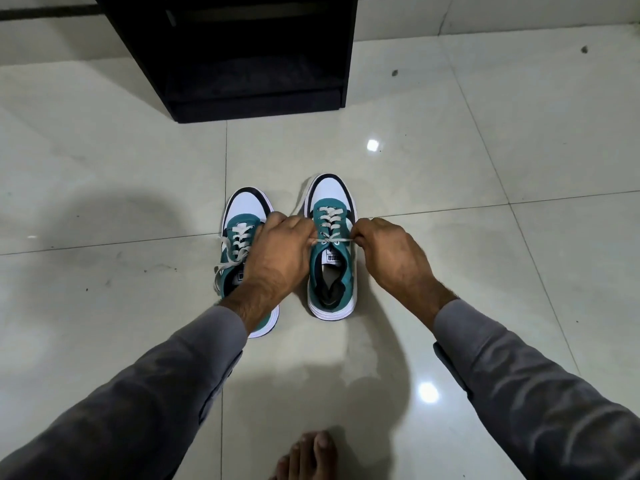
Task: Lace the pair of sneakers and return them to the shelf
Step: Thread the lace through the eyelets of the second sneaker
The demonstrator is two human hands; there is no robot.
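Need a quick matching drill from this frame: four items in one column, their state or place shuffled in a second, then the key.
Column 1
1. right-hand sneaker
2. left-hand sneaker
3. black shelf
4. bare foot

Column 2
A. at the bottom edge of the view
B. lace ends pulled taut by the left hand and right hand
C. stands on the floor beyond the sneakers
D. loose lace end trailing off its side, partly hidden by a forearm

Pairs: 1-B, 2-D, 3-C, 4-A
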